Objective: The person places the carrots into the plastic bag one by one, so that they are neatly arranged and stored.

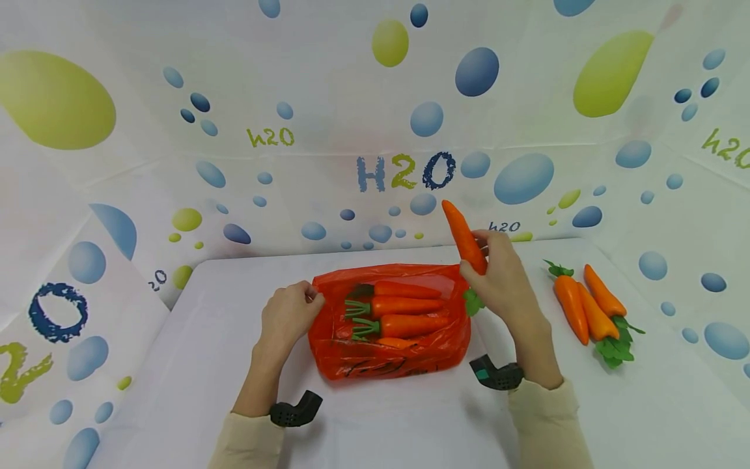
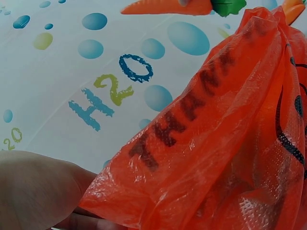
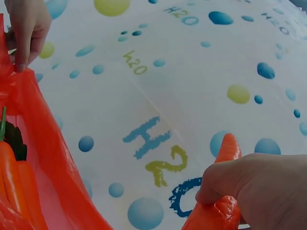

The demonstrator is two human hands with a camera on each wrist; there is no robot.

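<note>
A red plastic bag lies on the table with its mouth spread; several orange carrots with green stems rest inside. My left hand pinches the bag's left edge, and the left wrist view shows the plastic drawn taut from those fingers. In my right hand is a single carrot, held above the bag's right rim with its tip pointing up and its green leaves hanging below. The right wrist view shows the thumb laid across this carrot.
Three more carrots with green leaves lie in a group on the table's right side. The white table meets a wall covering printed with blue and green drops. Dark wrist cameras sit on both wrists.
</note>
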